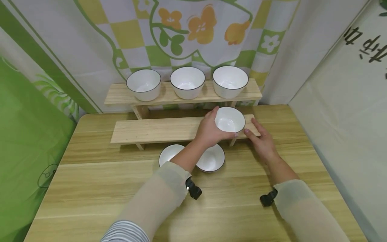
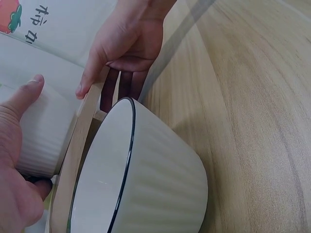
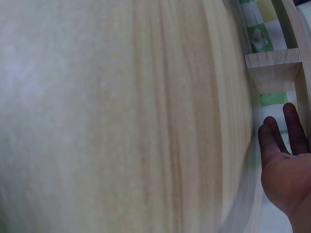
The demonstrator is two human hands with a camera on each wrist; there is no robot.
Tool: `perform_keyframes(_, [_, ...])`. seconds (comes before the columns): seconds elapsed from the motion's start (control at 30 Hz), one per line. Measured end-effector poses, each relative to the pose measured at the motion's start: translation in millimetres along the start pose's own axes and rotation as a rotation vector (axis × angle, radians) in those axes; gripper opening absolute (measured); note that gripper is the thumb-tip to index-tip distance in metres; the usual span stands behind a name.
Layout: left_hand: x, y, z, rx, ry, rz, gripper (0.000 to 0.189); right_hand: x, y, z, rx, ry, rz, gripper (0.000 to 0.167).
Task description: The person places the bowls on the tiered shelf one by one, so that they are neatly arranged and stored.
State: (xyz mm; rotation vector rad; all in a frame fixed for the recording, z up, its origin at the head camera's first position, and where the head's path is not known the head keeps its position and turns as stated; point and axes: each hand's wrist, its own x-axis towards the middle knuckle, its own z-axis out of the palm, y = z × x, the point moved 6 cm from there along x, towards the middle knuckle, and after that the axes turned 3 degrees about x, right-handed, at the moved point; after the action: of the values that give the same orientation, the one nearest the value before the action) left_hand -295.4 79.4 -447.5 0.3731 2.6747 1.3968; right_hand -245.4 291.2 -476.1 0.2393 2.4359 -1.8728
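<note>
A white bowl with a dark rim (image 1: 230,120) sits upright near the right end of the lower board of a wooden shelf (image 1: 157,131). My left hand (image 1: 209,130) grips it from the left, thumb at the front and fingers behind. My right hand (image 1: 265,144) holds the right end of that board; in the left wrist view its thumb is above the board and its other fingers reach below. The right wrist view shows those fingers (image 3: 268,141) stretched out beside a wooden support.
Three matching bowls, a left one (image 1: 143,84), a middle one (image 1: 187,82) and a right one (image 1: 230,80), line the upper board (image 1: 167,95). Two more bowls, one (image 1: 169,153) partly behind my left forearm and another (image 1: 211,159), stand on the wooden table (image 1: 99,188).
</note>
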Motion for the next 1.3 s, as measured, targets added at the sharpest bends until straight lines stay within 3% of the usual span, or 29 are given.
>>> perform_keyframes(0.27, [-1.4,0.3,1.6,-0.07,-0.014,0.002,0.137,2.0,2,-1,0.004,0.001,0.004,0.077])
perform_keyframes(0.4, [-3.9,-0.7,-0.4,-0.104,-0.015,0.006,0.139,14.5,23,-4,-0.011,0.017,-0.007,0.077])
perform_keyframes(0.5, [-5.6,-2.0,-2.9,-0.107,-0.015,0.024,0.138,22.8,37,-6,-0.001,0.022,-0.012,0.078])
perform_keyframes(0.73, [-10.7,-7.4,-10.1,-0.089,-0.024,0.053,0.138,23.6,40,-8,0.014,0.017,0.0,0.078])
perform_keyframes(0.93, [-16.1,-8.3,-19.1,-0.078,-0.022,0.073,0.136,21.7,35,-6,0.025,0.024,0.022,0.078])
perform_keyframes(1.1, [-22.1,-10.3,-25.7,-0.07,-0.02,0.078,0.133,11.2,16,-2,0.043,0.013,0.016,0.078])
perform_keyframes(1.3, [-29.7,-17.1,-34.7,-0.111,-0.028,0.084,0.133,5.2,6,1,0.042,0.01,0.007,0.079])
